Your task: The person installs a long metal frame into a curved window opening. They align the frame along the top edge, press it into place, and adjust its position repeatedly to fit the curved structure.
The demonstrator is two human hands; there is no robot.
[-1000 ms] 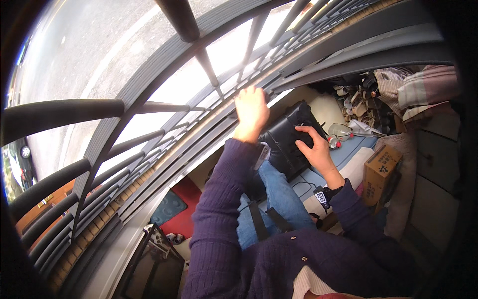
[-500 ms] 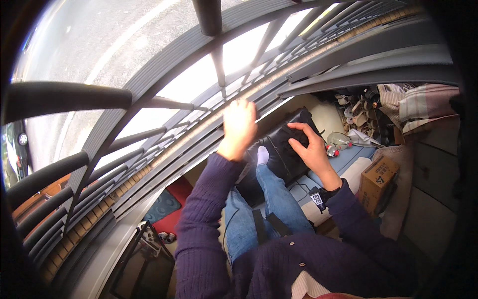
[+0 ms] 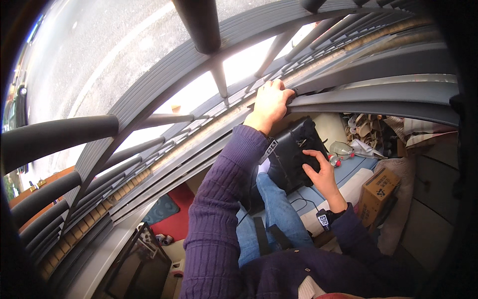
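My left hand (image 3: 270,105) is on the near end of a dark grey sliding window frame (image 3: 368,99), its fingers bent around the edge. The fingertips on the far side are partly hidden. Below it runs the metal window track (image 3: 164,177). My right hand (image 3: 322,175) hangs over a black leather-like bag or cushion (image 3: 284,154), thumb and fingers apart, holding nothing. A dark watch-like device with a white printed face (image 3: 324,220) is strapped to the right wrist, and a similar tag (image 3: 269,151) shows at the left.
Grey window bars (image 3: 64,134) curve along the left and top, with a road (image 3: 109,45) beyond. A cardboard box (image 3: 381,192), plastic bottles (image 3: 341,149) and a pile of shoes (image 3: 366,127) lie to the right. A dark-framed stand (image 3: 139,264) is at lower left.
My left hand has moved right from above the track to the window frame's end and closed around it. My right hand has lowered a little and stays open.
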